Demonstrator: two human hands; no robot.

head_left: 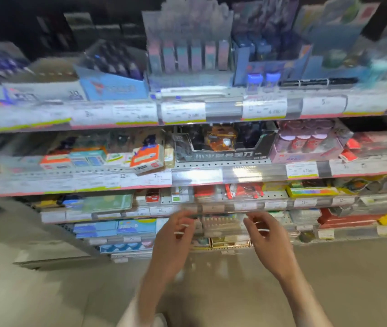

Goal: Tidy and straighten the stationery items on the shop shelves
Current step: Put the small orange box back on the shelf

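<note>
Head view: left hand (176, 234) and right hand (265, 234), loosely curled and empty, flank a clear pen pack (220, 224), probably light and slippery; grip its ends.

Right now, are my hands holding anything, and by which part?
Nothing clearly held: left hand and right hand hover, fingers loosely curled, before a blurred packet.

Two hands: left hand (176, 234), right hand (266, 237). Four shelves (187, 178) with price tags. Two blue-capped tubes (263, 82) far right. One black tray (223, 154).
</note>
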